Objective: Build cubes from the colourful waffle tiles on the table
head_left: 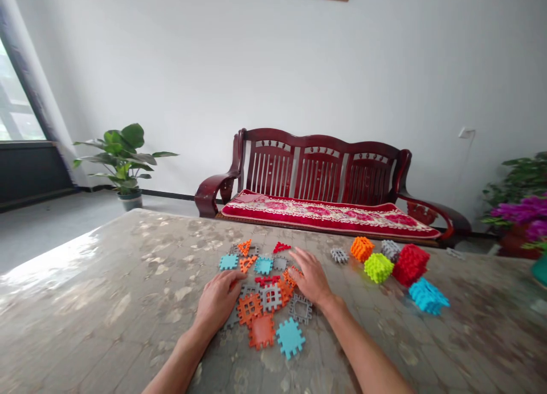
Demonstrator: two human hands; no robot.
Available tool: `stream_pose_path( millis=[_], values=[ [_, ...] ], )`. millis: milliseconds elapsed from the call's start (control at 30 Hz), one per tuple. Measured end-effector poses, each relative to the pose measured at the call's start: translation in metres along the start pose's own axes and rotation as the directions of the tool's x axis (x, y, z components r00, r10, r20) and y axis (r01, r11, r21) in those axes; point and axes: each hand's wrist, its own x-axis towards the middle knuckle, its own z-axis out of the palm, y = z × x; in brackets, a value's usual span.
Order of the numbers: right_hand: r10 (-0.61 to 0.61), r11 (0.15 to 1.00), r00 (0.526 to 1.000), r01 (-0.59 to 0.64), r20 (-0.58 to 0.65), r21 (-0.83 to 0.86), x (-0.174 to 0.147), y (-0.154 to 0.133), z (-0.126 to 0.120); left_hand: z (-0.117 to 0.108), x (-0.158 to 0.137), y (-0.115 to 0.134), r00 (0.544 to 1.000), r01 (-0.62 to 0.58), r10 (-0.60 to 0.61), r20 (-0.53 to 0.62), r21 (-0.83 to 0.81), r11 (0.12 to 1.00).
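Note:
Flat interlocking plastic tiles with notched edges lie in a loose pile between my hands. Among them are an orange square tile (261, 331), a light blue tile (290, 338), a grey window tile (270, 297), an orange window tile (249, 308) and a grey frame tile (301, 308). My left hand (219, 300) rests at the pile's left edge, palm down, partly covering grey tiles. On the right side, my right hand (311, 277) has its fingers spread over the tiles, near an orange tile (291, 276). A red triangular tile (281, 247) lies beyond its fingertips.
Right of the pile stand several assembled blocks: orange (362, 249), lime green (378, 267), red (411, 267) and blue (428, 296). The patterned tabletop (128, 291) reaches toward a dark red wooden bench (320, 172). Purple flowers (519, 214) stand at the far right.

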Motion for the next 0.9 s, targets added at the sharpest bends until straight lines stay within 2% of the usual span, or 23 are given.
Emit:
stream_pose_path(
  millis=[133, 233, 400, 533, 667, 733, 900],
  values=[
    [-0.146, 0.989, 0.970, 0.145, 0.195, 0.018, -0.004, -0.010, -0.001, -0.001, 0.000, 0.001, 1.000, 0.006, -0.006, -0.004, -0.002, 1.000],
    [-0.133, 0.991, 0.963, 0.134, 0.235, 0.011, -0.005, -0.011, -0.003, 0.000, 0.000, 0.000, 1.000, -0.001, 0.001, 0.002, 0.002, 1.000],
    [0.068, 0.993, 0.994, -0.059, 0.088, -0.106, -0.003, 0.003, -0.010, 0.002, 0.000, -0.003, 1.000, -0.013, 0.013, 0.007, 0.006, 1.000],
    [0.230, 0.945, 0.971, -0.240, -0.071, -0.222, -0.007, 0.024, -0.016, 0.001, 0.000, -0.002, 1.000, -0.016, 0.016, 0.013, 0.004, 1.000],
    [0.285, 0.912, 0.942, -0.324, -0.179, -0.253, -0.013, 0.042, -0.018, 0.001, -0.001, -0.001, 1.000, -0.015, 0.015, 0.009, 0.004, 1.000],
    [0.305, 0.905, 0.937, -0.340, -0.170, -0.255, -0.015, 0.048, -0.019, 0.001, 0.000, -0.001, 1.000, -0.015, 0.015, 0.007, 0.007, 1.000],
    [0.369, 0.910, 0.928, -0.373, -0.055, -0.184, -0.015, 0.054, -0.025, 0.002, 0.000, -0.002, 1.000, -0.015, 0.015, 0.010, 0.007, 1.000]
  ],
)
